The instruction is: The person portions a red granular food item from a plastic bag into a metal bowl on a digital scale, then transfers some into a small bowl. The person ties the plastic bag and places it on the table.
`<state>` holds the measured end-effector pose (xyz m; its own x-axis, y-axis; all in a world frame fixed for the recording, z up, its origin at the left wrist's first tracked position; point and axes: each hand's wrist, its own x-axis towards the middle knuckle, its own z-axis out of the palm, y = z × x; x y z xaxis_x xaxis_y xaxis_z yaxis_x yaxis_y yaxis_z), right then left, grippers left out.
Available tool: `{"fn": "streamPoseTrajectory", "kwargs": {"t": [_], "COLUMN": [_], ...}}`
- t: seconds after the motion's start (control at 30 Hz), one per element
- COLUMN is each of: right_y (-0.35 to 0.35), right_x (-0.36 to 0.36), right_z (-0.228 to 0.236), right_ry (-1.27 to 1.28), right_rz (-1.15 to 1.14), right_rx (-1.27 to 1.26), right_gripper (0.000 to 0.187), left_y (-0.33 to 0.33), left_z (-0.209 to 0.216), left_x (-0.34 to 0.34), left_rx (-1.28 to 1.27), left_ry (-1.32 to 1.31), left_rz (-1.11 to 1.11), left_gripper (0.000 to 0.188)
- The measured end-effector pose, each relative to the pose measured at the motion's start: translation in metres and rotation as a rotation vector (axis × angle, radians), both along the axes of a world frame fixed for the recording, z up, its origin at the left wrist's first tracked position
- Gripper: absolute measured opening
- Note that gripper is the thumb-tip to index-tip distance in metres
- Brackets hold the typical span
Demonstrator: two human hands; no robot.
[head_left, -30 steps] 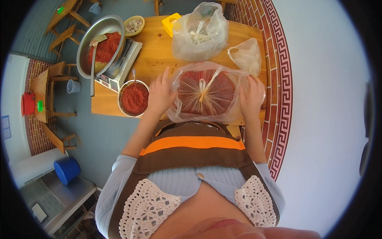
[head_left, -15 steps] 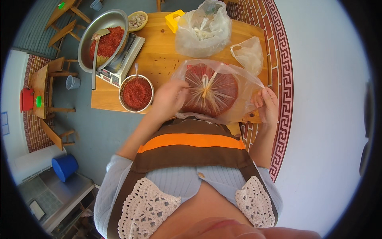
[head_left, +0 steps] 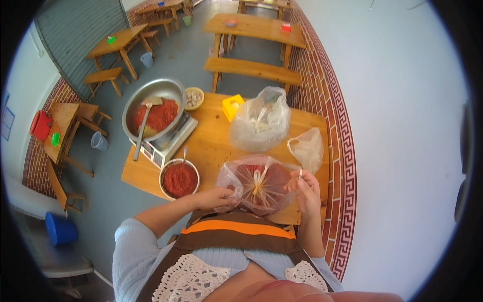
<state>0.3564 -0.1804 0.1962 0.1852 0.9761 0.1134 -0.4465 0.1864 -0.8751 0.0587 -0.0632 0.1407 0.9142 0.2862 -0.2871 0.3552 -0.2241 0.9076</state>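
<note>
A clear plastic bag (head_left: 229, 176) lies open at the table's near edge, in front of my body. Inside it sits a tied bag of red paste (head_left: 269, 189), its gathered neck knotted at the top. My left hand (head_left: 219, 198) is closed on the outer bag's left side. At the right side, my right hand (head_left: 307, 191) pinches the outer bag's edge between thumb and fingers. Left of the bags stands a bowl of red chili paste (head_left: 180, 180) with a spoon handle rising from it.
A large metal basin (head_left: 168, 84) of red mix with a spatula (head_left: 143, 121) rests on a scale (head_left: 178, 143). Beyond are a small bowl of pale pieces (head_left: 194, 97), a yellow box (head_left: 232, 106) and a white plastic bag (head_left: 261, 128). A brick wall (head_left: 334, 201) borders the right.
My view has tilted up, showing more of the room. My left hand has closed on the outer bag's left side, and my right hand has drawn inward with its edge.
</note>
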Motion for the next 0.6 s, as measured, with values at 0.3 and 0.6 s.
{"fn": "streamPoseTrajectory", "kwargs": {"t": [0.3, 0.6], "right_y": [-0.005, -0.005], "right_x": [-0.005, -0.003], "right_z": [0.039, 0.026], "right_ry": [-0.007, -0.468], "right_rz": [0.035, 0.091], "right_rx": [0.104, -0.216], "right_gripper": [0.038, 0.009], "left_y": [-0.016, -0.011], "left_z": [0.099, 0.085], "left_x": [0.027, 0.056], "left_rx": [0.021, 1.038], "left_ry": [-0.487, -0.510], "left_rz": [0.365, 0.371], "left_gripper": [0.024, 0.021]}}
